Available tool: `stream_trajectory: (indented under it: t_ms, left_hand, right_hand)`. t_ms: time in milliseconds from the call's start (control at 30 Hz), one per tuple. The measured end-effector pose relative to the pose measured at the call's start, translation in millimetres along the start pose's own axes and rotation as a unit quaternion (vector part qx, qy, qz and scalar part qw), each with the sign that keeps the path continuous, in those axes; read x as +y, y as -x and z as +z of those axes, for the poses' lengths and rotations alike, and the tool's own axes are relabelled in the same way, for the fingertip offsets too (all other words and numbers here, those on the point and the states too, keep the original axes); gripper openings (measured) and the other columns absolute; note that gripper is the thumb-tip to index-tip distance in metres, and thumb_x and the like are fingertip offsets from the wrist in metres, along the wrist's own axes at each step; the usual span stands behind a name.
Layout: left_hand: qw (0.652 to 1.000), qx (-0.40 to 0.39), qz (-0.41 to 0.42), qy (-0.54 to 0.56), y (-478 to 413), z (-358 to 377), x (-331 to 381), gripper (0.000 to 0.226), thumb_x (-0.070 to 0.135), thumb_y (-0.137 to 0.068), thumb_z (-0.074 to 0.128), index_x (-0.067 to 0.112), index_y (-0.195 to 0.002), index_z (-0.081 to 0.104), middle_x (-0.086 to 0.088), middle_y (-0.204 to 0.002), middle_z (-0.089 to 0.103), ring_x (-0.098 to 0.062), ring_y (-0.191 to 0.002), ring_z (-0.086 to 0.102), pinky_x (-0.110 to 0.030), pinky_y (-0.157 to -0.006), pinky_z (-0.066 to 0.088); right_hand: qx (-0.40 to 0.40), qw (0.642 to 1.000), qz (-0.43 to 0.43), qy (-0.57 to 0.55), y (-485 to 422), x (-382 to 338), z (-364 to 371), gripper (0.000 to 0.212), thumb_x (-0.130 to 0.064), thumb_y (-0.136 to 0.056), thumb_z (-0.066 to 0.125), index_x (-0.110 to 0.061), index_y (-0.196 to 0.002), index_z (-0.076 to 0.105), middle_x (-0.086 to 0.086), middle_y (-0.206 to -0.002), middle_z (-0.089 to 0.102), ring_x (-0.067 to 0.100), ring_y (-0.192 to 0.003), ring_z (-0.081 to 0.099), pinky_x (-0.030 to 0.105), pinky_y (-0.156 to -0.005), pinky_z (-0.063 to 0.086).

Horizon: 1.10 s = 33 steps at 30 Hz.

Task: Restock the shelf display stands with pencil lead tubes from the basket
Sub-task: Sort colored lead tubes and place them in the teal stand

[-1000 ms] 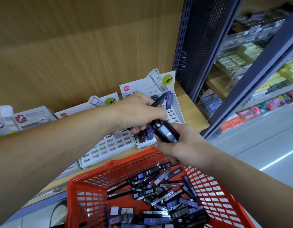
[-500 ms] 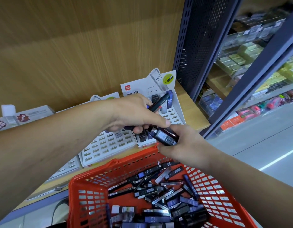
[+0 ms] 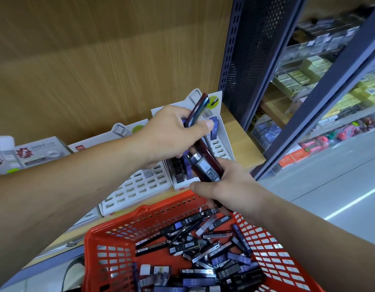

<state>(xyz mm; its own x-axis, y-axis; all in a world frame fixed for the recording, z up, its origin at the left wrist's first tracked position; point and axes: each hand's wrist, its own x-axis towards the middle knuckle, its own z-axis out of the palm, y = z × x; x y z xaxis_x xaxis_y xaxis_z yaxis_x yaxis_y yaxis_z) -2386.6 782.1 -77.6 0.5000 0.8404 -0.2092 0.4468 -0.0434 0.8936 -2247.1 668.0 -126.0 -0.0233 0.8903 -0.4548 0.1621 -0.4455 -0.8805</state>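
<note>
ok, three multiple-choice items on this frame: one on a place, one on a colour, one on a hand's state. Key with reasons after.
1. Where does the basket sit relative to the display stands?
A. behind them
B. in front of them, nearer the camera
C. on top of them

2. What colour is the basket?
A. blue
B. red
C. white

3. What is the right hand doing?
A. lying flat and empty
B. hanging loose and empty
C. gripping a bundle of lead tubes

Key:
1 B: its rim lies below the stands in the head view, closest to the camera.
2 B: its mesh walls are red.
3 C: its fingers curl round several tubes above the basket.
</note>
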Motion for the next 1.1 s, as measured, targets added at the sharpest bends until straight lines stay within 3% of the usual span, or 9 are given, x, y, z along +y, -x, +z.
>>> stream_trajectory:
  t_ms: [100,267,467,567,667,767,900,1033,1100]
  left_hand:
    - [0.999,0.029,0.018,0.025,-2,-4,2,0.033,0.045,-0.097,0.067,0.012,-0.097,0.068,-0.028,-0.087,0.069,-0.026,-0.055,0.068,-0.026,-0.044,0.039]
    - [0.997,0.067,-0.014,0.032,-5,-18,-7,0.033,0.043,-0.096,0.069,0.011,-0.098,0.067,0.001,-0.063,0.063,-0.013,-0.048,0.054,-0.024,-0.041,0.04]
    - [0.989,0.051,-0.1,0.095,7,-36,-24,0.023,0.034,-0.099,0.069,0.012,-0.103,0.065,-0.007,-0.074,0.066,-0.021,-0.06,0.047,-0.027,-0.046,0.035]
    - [0.985,0.021,-0.131,0.113,20,-41,-26,0.019,0.029,-0.099,0.068,0.011,-0.099,0.063,-0.009,-0.076,0.065,-0.013,-0.046,0.044,-0.025,-0.045,0.031]
    - [0.984,0.015,-0.129,0.122,35,-41,-19,0.014,0.023,-0.099,0.069,0.011,-0.103,0.064,-0.01,-0.081,0.069,-0.008,-0.043,0.046,-0.024,-0.041,0.034]
    - [0.986,0.022,-0.127,0.103,48,-43,-16,0.018,0.03,-0.101,0.065,0.013,-0.106,0.064,-0.01,-0.077,0.072,-0.013,-0.044,0.044,-0.024,-0.043,0.032]
    - [0.983,0.031,-0.153,0.1,66,-44,-14,0.029,0.039,-0.1,0.065,0.013,-0.113,0.062,-0.013,-0.08,0.074,-0.018,-0.046,0.041,-0.027,-0.051,0.026]
    - [0.971,0.016,-0.166,0.168,80,-43,-2,0.027,0.028,-0.098,0.071,0.009,-0.114,0.061,-0.012,-0.08,0.072,-0.014,-0.051,0.045,-0.023,-0.041,0.033]
    - [0.975,-0.008,-0.164,0.147,88,-45,0,0.023,0.023,-0.093,0.077,0.011,-0.108,0.065,-0.01,-0.075,0.069,-0.016,-0.053,0.043,-0.023,-0.042,0.034]
  right_hand:
    - [-0.001,1.0,-0.012,-0.004,1,2,0,0.019,-0.024,-0.091,0.077,-0.016,-0.097,0.062,0.005,-0.066,0.06,0.022,-0.059,0.056,0.032,-0.049,0.041]
    - [0.008,1.0,0.006,-0.009,1,7,-7,0.019,-0.03,-0.1,0.068,-0.015,-0.094,0.058,0.004,-0.067,0.061,0.018,-0.058,0.054,0.033,-0.051,0.043]
    - [0.098,0.994,-0.006,-0.043,-1,5,-12,0.037,-0.037,-0.101,0.065,-0.013,-0.08,0.047,0.01,-0.062,0.043,0.02,-0.051,0.041,0.035,-0.053,0.041]
    - [0.136,0.987,0.003,-0.088,-2,-1,-12,0.041,-0.039,-0.101,0.065,-0.01,-0.076,0.049,0.009,-0.059,0.047,0.022,-0.049,0.041,0.035,-0.051,0.041]
    - [0.148,0.971,0.003,-0.189,-1,-11,-12,0.034,-0.039,-0.099,0.068,-0.007,-0.094,0.058,0.009,-0.069,0.06,0.02,-0.052,0.042,0.035,-0.05,0.036]
    - [0.127,0.965,-0.008,-0.231,3,-24,-11,0.028,-0.034,-0.099,0.068,-0.013,-0.117,0.061,0.011,-0.094,0.076,0.017,-0.053,0.042,0.033,-0.05,0.034]
    - [0.103,0.969,-0.022,-0.224,17,-45,-5,0.025,-0.03,-0.099,0.068,-0.011,-0.114,0.063,0.014,-0.101,0.078,0.016,-0.052,0.041,0.03,-0.049,0.032]
    - [0.122,0.971,-0.025,-0.205,37,-54,-4,0.029,-0.028,-0.099,0.07,-0.011,-0.12,0.062,0.014,-0.103,0.078,0.016,-0.051,0.041,0.029,-0.048,0.033]
    - [0.136,0.97,-0.023,-0.199,47,-53,-3,0.029,-0.025,-0.098,0.07,-0.011,-0.123,0.063,0.013,-0.104,0.078,0.016,-0.052,0.041,0.028,-0.047,0.033]
